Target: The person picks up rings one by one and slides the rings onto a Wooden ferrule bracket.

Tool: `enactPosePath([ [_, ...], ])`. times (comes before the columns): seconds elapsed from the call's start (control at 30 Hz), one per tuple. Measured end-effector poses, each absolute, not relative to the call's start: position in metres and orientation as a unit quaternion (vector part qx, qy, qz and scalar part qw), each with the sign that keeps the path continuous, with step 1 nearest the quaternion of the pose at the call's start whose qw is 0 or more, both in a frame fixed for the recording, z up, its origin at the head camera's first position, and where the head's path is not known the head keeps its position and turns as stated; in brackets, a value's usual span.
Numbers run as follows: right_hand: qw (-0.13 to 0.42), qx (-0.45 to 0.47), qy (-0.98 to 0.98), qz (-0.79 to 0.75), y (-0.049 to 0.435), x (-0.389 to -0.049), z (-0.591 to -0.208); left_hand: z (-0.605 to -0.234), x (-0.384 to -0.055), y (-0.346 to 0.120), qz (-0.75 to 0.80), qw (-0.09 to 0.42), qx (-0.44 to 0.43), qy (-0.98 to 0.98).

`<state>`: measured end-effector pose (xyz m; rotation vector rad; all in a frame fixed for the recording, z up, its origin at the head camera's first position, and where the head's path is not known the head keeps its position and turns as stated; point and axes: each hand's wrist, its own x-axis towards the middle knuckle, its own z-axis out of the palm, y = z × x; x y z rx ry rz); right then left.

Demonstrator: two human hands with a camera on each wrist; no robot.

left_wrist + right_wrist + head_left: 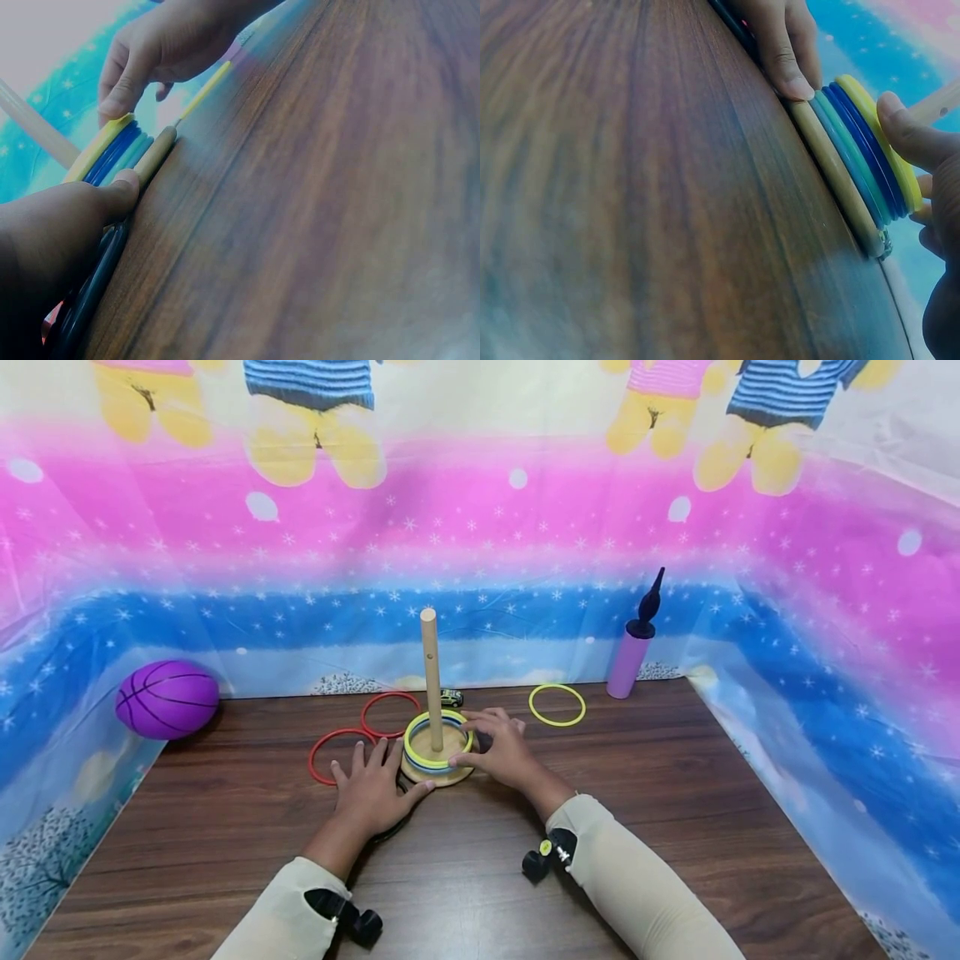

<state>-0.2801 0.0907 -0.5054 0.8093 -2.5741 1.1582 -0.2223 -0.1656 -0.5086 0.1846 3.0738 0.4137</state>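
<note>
A wooden peg (432, 677) rises from a round wooden base (832, 172) lying on the table. Around the peg, stacked upward from the base, are teal rings (846, 154), blue rings (862, 146) and a yellow ring (875, 131) on top. My right hand (501, 749) holds the top yellow ring at its right side, thumb at the near edge and fingers toward the back. With fingers spread, my left hand (371, 793) lies left of the base, its thumb touching the base's edge. Black rings (94, 289) lie partly hidden beneath that hand.
Two red rings (330, 734) lie left of the peg, and a loose yellow ring (557, 723) lies back right. A small toy car (452, 698) stands behind the peg. A purple ball (167, 699) sits at the back left corner, a purple hand pump (628, 664) upright back right.
</note>
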Motion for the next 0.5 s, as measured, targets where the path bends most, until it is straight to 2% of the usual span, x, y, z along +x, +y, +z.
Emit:
enactPosePath([
  [0.3, 0.106, 0.281, -0.861, 0.411, 0.0911, -0.2796, -0.5048, -0.5078, -0.2211, -0.1665, 0.135, 0.015, 0.062, 0.989],
  [0.5, 0.131, 0.257, -0.866, 0.409, 0.0976, -0.2856, -0.5061, -0.5087, -0.2222, -0.1665, 0.136, 0.012, 0.063, 0.989],
])
